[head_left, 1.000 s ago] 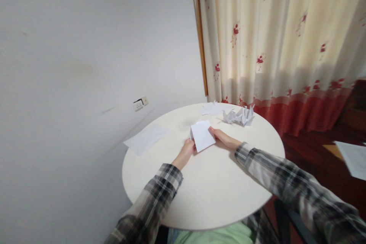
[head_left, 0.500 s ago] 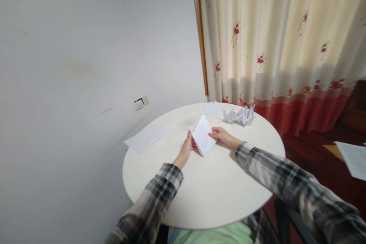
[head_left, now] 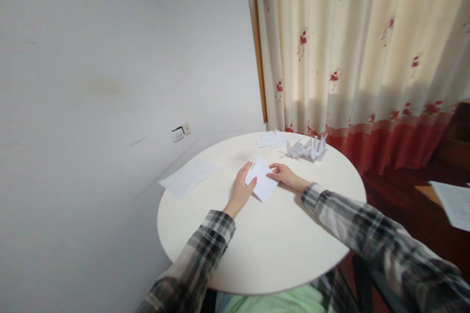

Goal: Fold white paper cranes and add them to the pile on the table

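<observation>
A folded white sheet of paper (head_left: 263,181), roughly diamond-shaped, lies low over the round table, one corner toward me. At its left edge is my left hand (head_left: 243,187), back up, its fingers stretched out and its thumb spread apart near the paper. From the other side my right hand (head_left: 284,175) pinches the paper's right edge between thumb and fingers. Beyond it, several folded paper cranes (head_left: 310,148) stand together on the table.
The white round table (head_left: 264,249) meets the wall on the left. A flat white sheet (head_left: 189,177) overhangs its left edge. More white paper pieces (head_left: 270,139) lie at the back. A printed sheet (head_left: 453,203) is at far right, beside a curtain (head_left: 363,58).
The folded paper has tipped down from a raised position to lie flatter. My left hand has turned from gripping its left edge to palm down with fingers spread. My right hand stays nearly in place.
</observation>
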`<state>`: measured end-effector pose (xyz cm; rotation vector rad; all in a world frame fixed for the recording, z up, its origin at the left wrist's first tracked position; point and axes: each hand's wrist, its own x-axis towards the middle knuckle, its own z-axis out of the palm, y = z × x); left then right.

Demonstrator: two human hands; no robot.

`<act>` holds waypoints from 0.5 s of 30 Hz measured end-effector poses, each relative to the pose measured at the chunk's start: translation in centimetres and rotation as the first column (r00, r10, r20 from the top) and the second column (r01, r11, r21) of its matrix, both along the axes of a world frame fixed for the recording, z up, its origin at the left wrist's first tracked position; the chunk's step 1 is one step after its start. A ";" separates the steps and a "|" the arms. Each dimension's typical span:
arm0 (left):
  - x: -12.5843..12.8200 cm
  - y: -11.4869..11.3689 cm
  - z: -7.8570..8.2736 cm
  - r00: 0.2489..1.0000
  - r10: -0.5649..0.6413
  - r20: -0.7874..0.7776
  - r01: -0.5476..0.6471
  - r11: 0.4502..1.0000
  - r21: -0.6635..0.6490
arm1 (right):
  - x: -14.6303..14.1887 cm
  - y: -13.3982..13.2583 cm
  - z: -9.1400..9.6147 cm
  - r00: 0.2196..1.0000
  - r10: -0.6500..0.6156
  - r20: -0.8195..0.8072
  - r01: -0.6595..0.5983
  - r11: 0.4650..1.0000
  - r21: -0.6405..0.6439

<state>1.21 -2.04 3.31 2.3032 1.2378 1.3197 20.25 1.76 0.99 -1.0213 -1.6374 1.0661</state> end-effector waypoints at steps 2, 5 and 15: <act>0.1 -0.3 -0.1 0.980 -0.024 -0.196 0.032 0.999 0.038 | 0.2 0.1 -0.1 0.988 -0.088 0.128 0.076 0.992 0.101; 0.3 -0.8 -0.3 0.898 -0.088 -0.431 0.068 0.996 -0.061 | 0.4 0.1 -0.2 0.944 -0.180 0.275 0.112 0.963 0.245; 0.0 -1.3 -0.3 0.751 -0.174 -0.637 -0.019 0.959 -0.284 | -0.1 0.0 -0.6 0.815 -0.195 0.546 -0.188 0.802 0.567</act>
